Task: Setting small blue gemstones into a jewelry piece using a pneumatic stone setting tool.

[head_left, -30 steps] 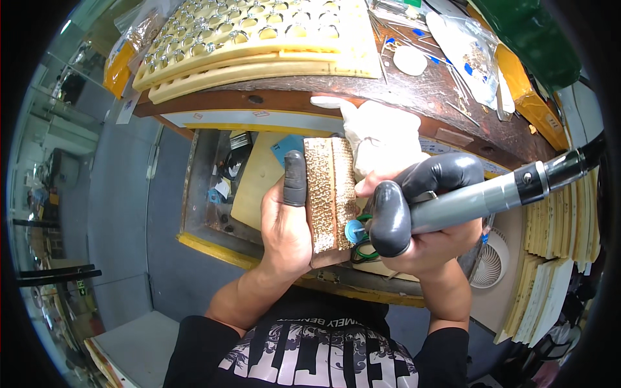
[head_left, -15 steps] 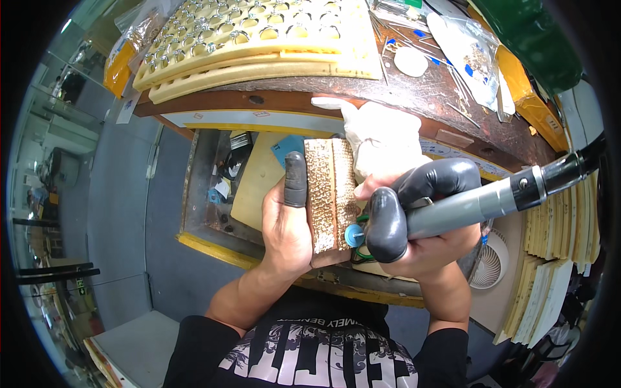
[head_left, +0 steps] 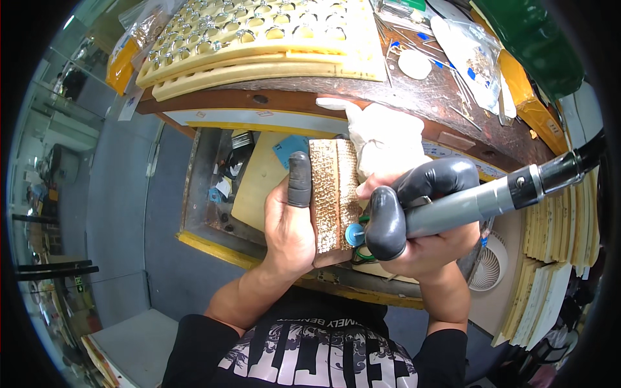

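L hand (head_left: 290, 226) pt. hidden bhnd gold block (head_left: 325, 194), ring tray (head_left: 365, 39) cut @ top edge

Both forearms (head_left: 240, 296) angle up from below! The left hand (head_left: 284, 229) is curled, black-capped thumb (head_left: 299, 181) pointing straight up; opposite, the right hand (head_left: 430, 223) sits in a pen-style grip, black-sheathed index finger (head_left: 446, 176) arched, its covered thumb right beneath.

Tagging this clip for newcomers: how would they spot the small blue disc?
Over the open drawer, the right hand grips a grey handpiece. At its left end, by the lower right edge of the gold-surfaced block, sits the blue disc; unlike the angular blue card in the drawer, it is round.
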Motion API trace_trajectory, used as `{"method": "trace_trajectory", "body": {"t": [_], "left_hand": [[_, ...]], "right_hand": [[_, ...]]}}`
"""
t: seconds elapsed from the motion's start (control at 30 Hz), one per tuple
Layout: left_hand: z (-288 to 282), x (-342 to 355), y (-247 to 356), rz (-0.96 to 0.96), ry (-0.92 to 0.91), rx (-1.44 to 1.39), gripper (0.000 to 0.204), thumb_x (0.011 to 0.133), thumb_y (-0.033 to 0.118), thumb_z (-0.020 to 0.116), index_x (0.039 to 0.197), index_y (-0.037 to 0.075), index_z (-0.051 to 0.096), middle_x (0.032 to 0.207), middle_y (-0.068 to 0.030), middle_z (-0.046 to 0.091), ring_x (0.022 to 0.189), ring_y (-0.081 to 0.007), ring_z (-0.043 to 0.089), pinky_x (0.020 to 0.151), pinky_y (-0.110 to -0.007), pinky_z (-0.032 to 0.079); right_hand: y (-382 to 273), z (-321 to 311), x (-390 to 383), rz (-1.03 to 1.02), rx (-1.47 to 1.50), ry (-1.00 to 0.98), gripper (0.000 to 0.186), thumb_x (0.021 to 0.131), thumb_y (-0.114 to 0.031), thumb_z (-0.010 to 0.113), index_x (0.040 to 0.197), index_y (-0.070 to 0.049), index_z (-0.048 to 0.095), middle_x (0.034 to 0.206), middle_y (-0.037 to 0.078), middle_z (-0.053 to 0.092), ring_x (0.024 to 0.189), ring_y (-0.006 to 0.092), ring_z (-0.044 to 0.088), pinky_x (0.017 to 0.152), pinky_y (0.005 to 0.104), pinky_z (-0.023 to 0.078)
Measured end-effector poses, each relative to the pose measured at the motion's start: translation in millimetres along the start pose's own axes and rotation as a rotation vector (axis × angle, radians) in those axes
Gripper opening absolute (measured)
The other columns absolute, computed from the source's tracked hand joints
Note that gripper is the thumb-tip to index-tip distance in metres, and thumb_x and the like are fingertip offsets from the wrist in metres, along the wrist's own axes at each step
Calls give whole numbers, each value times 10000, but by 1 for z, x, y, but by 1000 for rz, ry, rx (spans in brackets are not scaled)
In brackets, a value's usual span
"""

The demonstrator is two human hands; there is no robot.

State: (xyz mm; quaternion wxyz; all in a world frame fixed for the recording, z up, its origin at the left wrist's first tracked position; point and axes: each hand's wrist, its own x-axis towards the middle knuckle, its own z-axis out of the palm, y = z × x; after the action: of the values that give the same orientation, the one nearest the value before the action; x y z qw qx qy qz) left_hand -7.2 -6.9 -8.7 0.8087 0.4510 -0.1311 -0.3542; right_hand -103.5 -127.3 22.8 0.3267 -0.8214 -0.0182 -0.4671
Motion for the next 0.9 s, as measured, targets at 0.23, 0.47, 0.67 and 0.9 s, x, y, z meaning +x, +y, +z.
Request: {"method": "trace_trajectory", "body": {"t": [0.23,0.47,0.67,0.9], "left_hand": [[-2,-1,1,11,-39,43,525,1063,450,386,1075,-2,652,851,-77,707,677,-103,661,598,-236,537],[0,-1,2,-1,-31,19,524,1060,452,390,1076,-4,648,860,-88,709,700,-116,677,621,-247,556],[-1,-1,3,-25,-31,-4,513,1065,430,387,1112,-22,625,881,-101,711,728,-139,695,641,-265,570],[-1,-2,2,-16,1,-12,472,1065,390,407,1138,-30,608,928,-121,714,751,-167,704,663,-284,581]], "right_hand": [[2,1,-2,6,17,9,184,811,83,668,899,121,510,814,205,649,694,231,691,618,350,592],[1,-2,0,14,24,-11,171,811,87,663,882,118,510,817,201,647,697,232,693,625,347,594],[0,-9,1,83,19,-43,140,822,74,659,887,115,543,800,165,652,715,217,703,647,330,593],[2,-2,1,59,69,22,131,815,97,653,849,121,530,781,152,623,698,217,699,612,332,598]]}}
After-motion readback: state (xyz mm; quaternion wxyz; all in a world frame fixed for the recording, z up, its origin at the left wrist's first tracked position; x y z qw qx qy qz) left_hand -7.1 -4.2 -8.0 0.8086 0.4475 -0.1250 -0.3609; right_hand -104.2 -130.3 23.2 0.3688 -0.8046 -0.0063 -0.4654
